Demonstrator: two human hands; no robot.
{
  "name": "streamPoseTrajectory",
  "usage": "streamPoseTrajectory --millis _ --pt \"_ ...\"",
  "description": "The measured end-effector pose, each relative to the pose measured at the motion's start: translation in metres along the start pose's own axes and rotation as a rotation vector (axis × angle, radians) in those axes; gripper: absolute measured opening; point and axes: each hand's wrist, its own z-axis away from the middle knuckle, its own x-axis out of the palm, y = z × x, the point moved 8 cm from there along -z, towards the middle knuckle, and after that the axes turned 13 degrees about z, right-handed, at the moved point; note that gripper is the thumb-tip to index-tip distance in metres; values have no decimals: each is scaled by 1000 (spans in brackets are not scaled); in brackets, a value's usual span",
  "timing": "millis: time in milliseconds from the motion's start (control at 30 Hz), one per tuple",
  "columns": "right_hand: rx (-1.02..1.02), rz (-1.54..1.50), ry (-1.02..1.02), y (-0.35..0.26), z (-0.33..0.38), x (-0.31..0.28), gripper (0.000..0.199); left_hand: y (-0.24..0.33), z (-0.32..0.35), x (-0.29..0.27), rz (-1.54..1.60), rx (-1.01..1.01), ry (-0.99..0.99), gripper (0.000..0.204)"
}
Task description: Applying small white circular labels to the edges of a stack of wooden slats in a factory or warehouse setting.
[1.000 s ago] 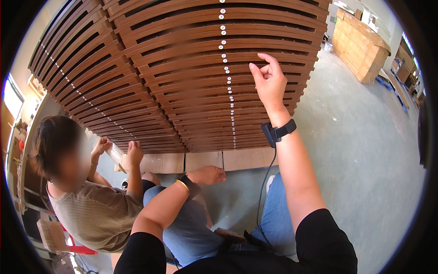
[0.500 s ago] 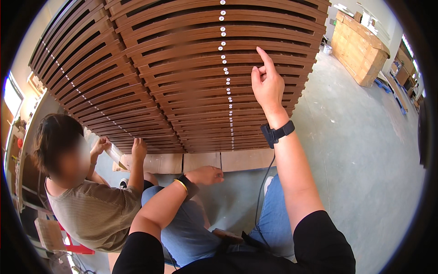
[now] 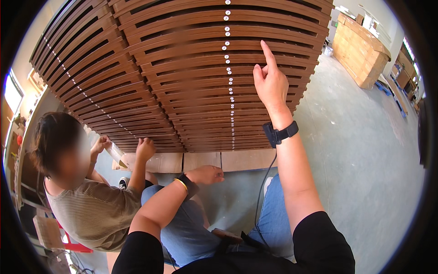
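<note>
pointing right hand (image 3: 270,84) on stacked brown wooden slats (image 3: 182,68), left hand (image 3: 207,174) loosely curled, grey concrete floor (image 3: 360,150)

The slat stack (image 3: 173,77) is a tall pile of dark brown wooden slats, long and thin, laid flat in many layers with gaps between them. A line of small white dots runs down its front face near the middle, and another runs down the left part. The stack rests on pale cardboard pieces (image 3: 200,160) laid side by side on the grey floor, with at least 3 showing along its lower edge.
</note>
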Motion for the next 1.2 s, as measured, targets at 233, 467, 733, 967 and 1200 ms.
streamPoseTrajectory --millis 233,467,733,967,1200 --pt "2 -81 -9 -4 -4 -8 60 2 0 -1 -10 8 9 39" --pt "5 -67 -25 -10 -9 -9 62 1 3 -2 -34 -9 8 39" --pt "-52 -93 30 -20 -20 -9 67 -2 5 -4 -33 6 36 39" --pt "-12 114 -38 -21 -24 -14 71 -4 6 -8 -7 58 67 37" --pt "-42 92 -63 -30 -34 -29 67 -8 12 -17 0 77 110 36"
